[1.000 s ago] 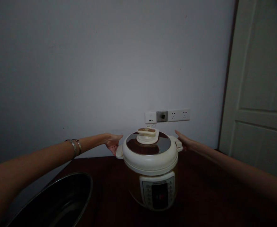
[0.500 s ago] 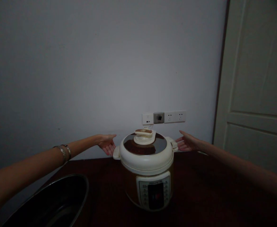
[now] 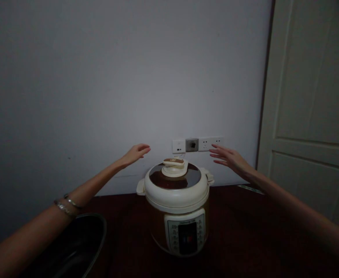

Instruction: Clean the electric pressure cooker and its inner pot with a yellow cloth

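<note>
A cream electric pressure cooker (image 3: pixel 177 208) with a brown lid top and a cream lid knob (image 3: pixel 173 165) stands on a dark wooden table (image 3: pixel 244 235), its control panel facing me. My left hand (image 3: pixel 136 153) hovers above and to the left of the lid, fingers loosely stretched, holding nothing. My right hand (image 3: pixel 229 159) hovers above and to the right of the lid, fingers spread, also holding nothing. Neither hand touches the cooker. Two bracelets (image 3: pixel 66 204) sit on my left wrist.
A dark metal basin (image 3: pixel 79 247) sits at the table's front left. A row of wall sockets (image 3: pixel 197 144) is fixed to the wall just behind the cooker. A pale door (image 3: pixel 311 108) stands at the right.
Both hands have left the cooker's side handles and risen above lid level. The cooker stays on the table.
</note>
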A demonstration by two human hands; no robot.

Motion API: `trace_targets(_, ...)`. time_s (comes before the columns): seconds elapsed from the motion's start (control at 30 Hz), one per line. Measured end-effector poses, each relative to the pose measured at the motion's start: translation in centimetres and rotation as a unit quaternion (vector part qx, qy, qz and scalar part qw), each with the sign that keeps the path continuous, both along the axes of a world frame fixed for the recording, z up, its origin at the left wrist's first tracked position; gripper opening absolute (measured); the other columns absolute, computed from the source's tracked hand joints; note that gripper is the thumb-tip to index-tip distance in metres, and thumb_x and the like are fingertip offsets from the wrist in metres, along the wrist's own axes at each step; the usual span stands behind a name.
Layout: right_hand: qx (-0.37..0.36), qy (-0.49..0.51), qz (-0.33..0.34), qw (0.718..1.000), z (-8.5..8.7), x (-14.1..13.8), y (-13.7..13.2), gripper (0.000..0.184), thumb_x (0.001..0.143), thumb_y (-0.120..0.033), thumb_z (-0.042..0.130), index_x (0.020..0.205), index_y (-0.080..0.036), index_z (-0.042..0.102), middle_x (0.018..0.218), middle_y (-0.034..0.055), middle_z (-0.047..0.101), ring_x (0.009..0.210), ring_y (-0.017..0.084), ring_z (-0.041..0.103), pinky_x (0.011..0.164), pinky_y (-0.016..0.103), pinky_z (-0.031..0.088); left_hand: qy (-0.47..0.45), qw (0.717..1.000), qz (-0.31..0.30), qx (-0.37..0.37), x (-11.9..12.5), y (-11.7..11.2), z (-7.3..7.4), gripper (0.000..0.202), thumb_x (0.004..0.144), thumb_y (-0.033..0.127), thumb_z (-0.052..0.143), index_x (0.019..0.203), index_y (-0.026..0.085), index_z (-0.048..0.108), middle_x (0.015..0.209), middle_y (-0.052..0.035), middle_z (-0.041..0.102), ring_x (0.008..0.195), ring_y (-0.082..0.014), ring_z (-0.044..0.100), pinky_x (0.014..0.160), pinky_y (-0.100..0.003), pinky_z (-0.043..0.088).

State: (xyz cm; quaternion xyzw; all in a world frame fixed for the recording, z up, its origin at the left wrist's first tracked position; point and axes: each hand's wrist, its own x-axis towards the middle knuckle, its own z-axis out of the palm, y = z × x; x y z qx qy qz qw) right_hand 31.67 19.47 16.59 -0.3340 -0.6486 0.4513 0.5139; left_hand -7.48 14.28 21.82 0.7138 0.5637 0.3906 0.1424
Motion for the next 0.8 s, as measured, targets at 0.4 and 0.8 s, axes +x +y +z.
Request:
trace_targets(0.4, 0.387, -0.288, -0.010, 0.876, 0.2, -10.2, -1.4, 0.036, 0.083, -0.035, 0.058, 0.114, -0.016, 0.060, 0.108, 0.0143, 0.066, 0.084, 0.021, 0.063, 0.070, 0.034, 0.050, 0.114, 0.977, -0.180, -0.019, 5.6, 1.4, -2.7, 0.055, 0.073, 0.043, 0.062, 0.119, 0.013, 0.057, 0.121, -0.0132, 0.060, 0.105, -0.0234, 0.058, 0.091, -0.036, 0.044)
trace_targets(0.8, 0.484, -0.432, -0.003, 0.761, 0.4, -11.1, -1.4, 0.026, 0.091, -0.034, 0.047, 0.101, -0.014, 0.060, 0.083, 0.0102, 0.066, 0.074, 0.019, 0.058, 0.065, 0.028, 0.037, 0.201, 0.960, -0.192, 0.036, 5.5, 1.3, -2.6, 0.046, 0.084, 0.046, 0.047, 0.115, 0.015, 0.061, 0.112, -0.0087, 0.065, 0.099, -0.0222, 0.058, 0.086, -0.030, 0.042)
